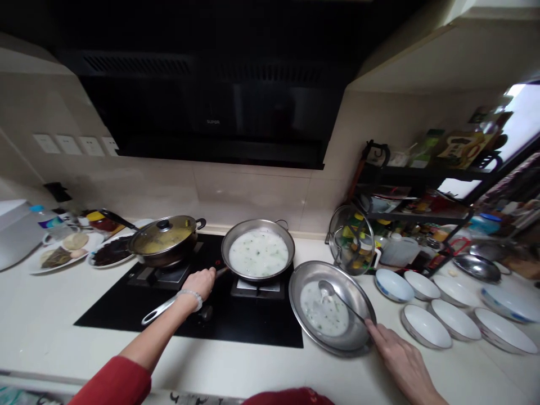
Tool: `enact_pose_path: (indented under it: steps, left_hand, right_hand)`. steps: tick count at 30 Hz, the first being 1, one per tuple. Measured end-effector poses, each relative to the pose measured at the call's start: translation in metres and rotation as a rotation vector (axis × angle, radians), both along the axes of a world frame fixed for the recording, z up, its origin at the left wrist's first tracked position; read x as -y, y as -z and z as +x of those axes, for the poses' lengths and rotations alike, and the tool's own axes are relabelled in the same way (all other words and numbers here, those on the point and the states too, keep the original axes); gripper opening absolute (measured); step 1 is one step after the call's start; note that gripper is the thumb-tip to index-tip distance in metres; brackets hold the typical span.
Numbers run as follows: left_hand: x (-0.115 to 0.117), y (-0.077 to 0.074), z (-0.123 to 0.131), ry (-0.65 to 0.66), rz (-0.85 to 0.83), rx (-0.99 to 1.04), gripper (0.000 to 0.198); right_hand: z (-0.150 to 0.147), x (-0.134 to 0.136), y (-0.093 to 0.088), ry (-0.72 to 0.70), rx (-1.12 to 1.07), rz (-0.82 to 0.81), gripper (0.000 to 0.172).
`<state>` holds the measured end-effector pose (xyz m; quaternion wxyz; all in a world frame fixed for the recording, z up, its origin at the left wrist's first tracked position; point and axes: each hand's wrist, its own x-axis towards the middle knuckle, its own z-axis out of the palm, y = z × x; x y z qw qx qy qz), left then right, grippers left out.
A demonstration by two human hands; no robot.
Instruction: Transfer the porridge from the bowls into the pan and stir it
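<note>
My left hand (201,286) is closed around the handle of a wok (291,244) on the right burner. White soup (257,253) with green bits fills the wok. At the right, my right hand (394,351) grips the end of a metal ladle (346,304) at the rim of a wide steel basin (360,292). The ladle's bowl dips into the same kind of white soup (323,315) in the basin. The basin sits on the counter beside the stove's right edge, partly over it.
A lidded pan (164,242) stands on the left burner, near plates of food (112,251). Several white bowls (426,326) are set out at the right. Behind them are a glass lid (337,230) and a condiment rack (422,216). A black range hood (202,124) hangs above.
</note>
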<state>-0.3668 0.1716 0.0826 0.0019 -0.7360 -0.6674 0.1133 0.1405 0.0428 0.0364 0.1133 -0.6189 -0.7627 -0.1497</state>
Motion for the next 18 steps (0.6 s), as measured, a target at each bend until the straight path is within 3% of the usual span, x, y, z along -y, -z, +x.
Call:
enact_pose_path:
  steps: [3, 6, 9, 11, 14, 18]
  left_hand:
    - [0.0, -0.002, 0.001, 0.01, -0.012, -0.006, 0.034]
    - [0.0, -0.002, 0.002, 0.001, -0.016, -0.002, 0.033]
    - [0.0, -0.003, 0.002, -0.001, -0.027, 0.004, 0.033]
    - [0.0, -0.004, 0.003, 0.0, -0.029, 0.003, 0.034]
    - [0.002, -0.006, 0.005, -0.008, -0.022, -0.002, 0.034]
    - [0.002, -0.006, 0.008, -0.037, -0.007, 0.01, 0.034]
  right_hand:
    - [-0.001, -0.001, -0.005, 0.109, -0.157, 0.021, 0.034]
    - [-0.008, -0.014, -0.021, 0.264, -0.553, -0.062, 0.035]
    - [-0.025, -0.032, -0.046, 0.27, -0.961, -0.138, 0.036]
    - [-0.042, -0.047, -0.062, 0.232, -1.069, -0.163, 0.039]
    - [-0.072, -0.07, -0.082, 0.108, -0.96, -0.215, 0.042]
    - [-0.114, -0.101, -0.094, -0.054, -0.532, -0.282, 0.038]
